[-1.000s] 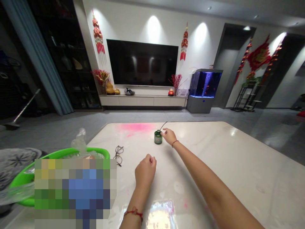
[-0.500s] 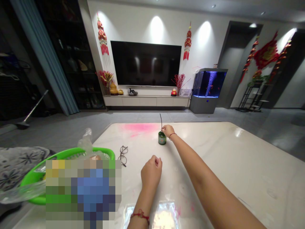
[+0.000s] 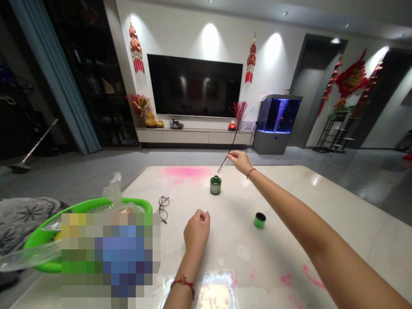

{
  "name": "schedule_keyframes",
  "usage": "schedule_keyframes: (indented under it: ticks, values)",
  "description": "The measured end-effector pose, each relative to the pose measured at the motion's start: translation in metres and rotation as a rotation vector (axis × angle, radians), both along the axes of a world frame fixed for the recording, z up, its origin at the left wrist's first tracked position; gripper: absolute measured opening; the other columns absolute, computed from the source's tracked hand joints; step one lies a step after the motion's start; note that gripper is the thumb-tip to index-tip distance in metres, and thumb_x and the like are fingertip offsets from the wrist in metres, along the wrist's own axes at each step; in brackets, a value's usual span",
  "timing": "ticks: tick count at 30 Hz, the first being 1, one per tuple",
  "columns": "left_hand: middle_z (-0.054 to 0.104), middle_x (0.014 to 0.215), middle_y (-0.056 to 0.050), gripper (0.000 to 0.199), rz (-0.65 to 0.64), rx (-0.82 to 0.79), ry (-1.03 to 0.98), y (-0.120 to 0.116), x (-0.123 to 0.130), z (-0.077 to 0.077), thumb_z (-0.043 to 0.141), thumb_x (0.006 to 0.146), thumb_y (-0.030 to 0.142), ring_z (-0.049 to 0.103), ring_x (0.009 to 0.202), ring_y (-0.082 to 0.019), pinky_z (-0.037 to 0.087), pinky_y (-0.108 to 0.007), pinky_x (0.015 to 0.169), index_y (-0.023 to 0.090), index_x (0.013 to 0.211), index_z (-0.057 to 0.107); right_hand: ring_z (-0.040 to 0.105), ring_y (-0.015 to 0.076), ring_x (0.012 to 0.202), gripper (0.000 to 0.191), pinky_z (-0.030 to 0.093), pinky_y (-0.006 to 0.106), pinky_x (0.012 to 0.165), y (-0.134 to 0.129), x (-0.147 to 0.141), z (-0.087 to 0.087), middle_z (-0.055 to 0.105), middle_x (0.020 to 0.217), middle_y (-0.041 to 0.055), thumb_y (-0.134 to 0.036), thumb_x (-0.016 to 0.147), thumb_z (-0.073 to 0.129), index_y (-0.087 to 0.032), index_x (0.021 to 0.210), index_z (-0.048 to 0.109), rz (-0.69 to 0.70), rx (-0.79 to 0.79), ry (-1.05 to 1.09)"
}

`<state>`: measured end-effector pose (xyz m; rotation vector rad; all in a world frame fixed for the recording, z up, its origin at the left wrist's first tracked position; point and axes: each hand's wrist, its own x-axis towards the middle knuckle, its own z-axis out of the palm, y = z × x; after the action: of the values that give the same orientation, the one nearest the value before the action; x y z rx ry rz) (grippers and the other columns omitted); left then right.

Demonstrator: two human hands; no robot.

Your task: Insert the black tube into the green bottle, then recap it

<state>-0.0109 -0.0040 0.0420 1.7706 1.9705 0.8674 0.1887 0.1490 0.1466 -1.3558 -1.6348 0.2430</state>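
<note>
The right hand (image 3: 240, 160) pinches a thin dark stick (image 3: 222, 164), tilted, its lower end near the mouth of a green bottle (image 3: 215, 186); the bottle stands upright toward the bench's (image 3: 322, 201) far side; the left hand (image 3: 197, 230), nearer, is curled closed; a green cap (image 3: 260, 222) sits near right, glasses (image 3: 162, 208) left.
</note>
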Motion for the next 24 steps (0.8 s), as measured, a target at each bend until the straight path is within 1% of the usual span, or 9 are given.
schedule_keyframes:
  ticks: [3, 6, 8, 10, 11, 12, 14, 17, 24]
  values:
    - [0.061, 0.068, 0.000, 0.025, 0.004, -0.008, -0.008, 0.000, -0.001, 0.000, 0.039, 0.081, 0.038, 0.050, 0.056, -0.013, 0.025, -0.022, 0.052, 0.021, 0.064, 0.049, 0.058, 0.0130, 0.068, 0.023, 0.045, 0.024, 0.066, -0.033, 0.016, -0.004, 0.066, 0.071, 0.0048, -0.033, 0.074, 0.058, -0.011, 0.074, 0.066, 0.132, -0.093, -0.004]
    - [0.061, 0.068, 0.000, 0.025, -0.009, -0.011, -0.016, 0.000, 0.000, 0.000, 0.040, 0.081, 0.038, 0.051, 0.057, -0.013, 0.026, -0.022, 0.051, 0.021, 0.064, 0.050, 0.054, 0.0093, 0.059, 0.029, 0.044, 0.023, 0.062, -0.066, 0.024, -0.027, 0.060, 0.061, 0.0008, -0.040, 0.066, 0.066, -0.011, 0.069, 0.064, 0.512, -0.527, 0.020]
    - [0.061, 0.068, 0.000, 0.025, -0.017, -0.007, -0.014, 0.000, 0.001, 0.000, 0.040, 0.081, 0.038, 0.051, 0.057, -0.013, 0.026, -0.022, 0.051, 0.021, 0.065, 0.050, 0.052, 0.0077, 0.055, 0.028, 0.045, 0.022, 0.059, -0.083, 0.023, -0.049, 0.057, 0.057, -0.0012, -0.037, 0.061, 0.070, -0.011, 0.067, 0.063, 0.602, -0.783, 0.052]
    - [0.061, 0.068, 0.000, 0.025, -0.018, -0.008, -0.010, -0.001, 0.002, 0.000, 0.040, 0.080, 0.038, 0.051, 0.056, -0.013, 0.025, -0.023, 0.051, 0.021, 0.065, 0.050, 0.050, 0.0066, 0.050, 0.022, 0.045, 0.020, 0.053, -0.095, 0.018, -0.071, 0.055, 0.053, -0.0027, -0.031, 0.061, 0.071, -0.011, 0.065, 0.062, 0.565, -0.996, 0.053]
    - [0.061, 0.068, 0.000, 0.025, -0.020, -0.009, -0.011, -0.001, 0.002, -0.001, 0.040, 0.080, 0.038, 0.051, 0.056, -0.013, 0.025, -0.023, 0.051, 0.021, 0.065, 0.050, 0.049, 0.0060, 0.048, 0.018, 0.045, 0.019, 0.051, -0.098, 0.015, -0.082, 0.055, 0.053, -0.0031, -0.027, 0.061, 0.070, -0.012, 0.065, 0.061, 0.500, -1.081, 0.038]
    - [0.061, 0.068, 0.000, 0.025, -0.024, -0.011, -0.016, -0.001, 0.002, -0.001, 0.040, 0.080, 0.038, 0.051, 0.057, -0.013, 0.025, -0.022, 0.051, 0.021, 0.065, 0.051, 0.049, 0.0054, 0.046, 0.014, 0.045, 0.018, 0.049, -0.101, 0.012, -0.091, 0.055, 0.052, -0.0036, -0.023, 0.063, 0.069, -0.012, 0.063, 0.060, 0.416, -1.145, 0.016]
    - [0.061, 0.068, 0.000, 0.025, -0.036, -0.009, -0.037, -0.001, 0.002, -0.001, 0.040, 0.080, 0.037, 0.052, 0.058, -0.012, 0.026, -0.022, 0.051, 0.021, 0.064, 0.051, 0.049, 0.0061, 0.043, 0.012, 0.045, 0.019, 0.046, -0.104, 0.008, -0.105, 0.054, 0.048, -0.0033, -0.018, 0.065, 0.066, -0.012, 0.059, 0.058, 0.361, -1.209, -0.016]
    - [0.062, 0.069, 0.000, 0.025, -0.043, 0.004, -0.062, -0.001, 0.001, -0.001, 0.040, 0.080, 0.037, 0.052, 0.059, -0.012, 0.027, -0.022, 0.052, 0.021, 0.064, 0.050, 0.049, 0.0076, 0.039, 0.017, 0.047, 0.021, 0.045, -0.104, 0.005, -0.115, 0.052, 0.043, -0.0027, -0.014, 0.067, 0.064, -0.012, 0.053, 0.053, 0.300, -1.257, -0.063]
    - [0.061, 0.066, 0.001, 0.022, -0.064, 0.018, -0.048, 0.000, 0.003, 0.001, 0.043, 0.079, 0.035, 0.052, 0.058, -0.011, 0.026, -0.021, 0.052, 0.021, 0.063, 0.050, 0.053, 0.0109, 0.040, 0.025, 0.049, 0.023, 0.045, -0.105, -0.002, -0.125, 0.052, 0.039, -0.0027, -0.011, 0.064, 0.067, -0.014, 0.048, 0.048, 0.208, -1.290, -0.138]
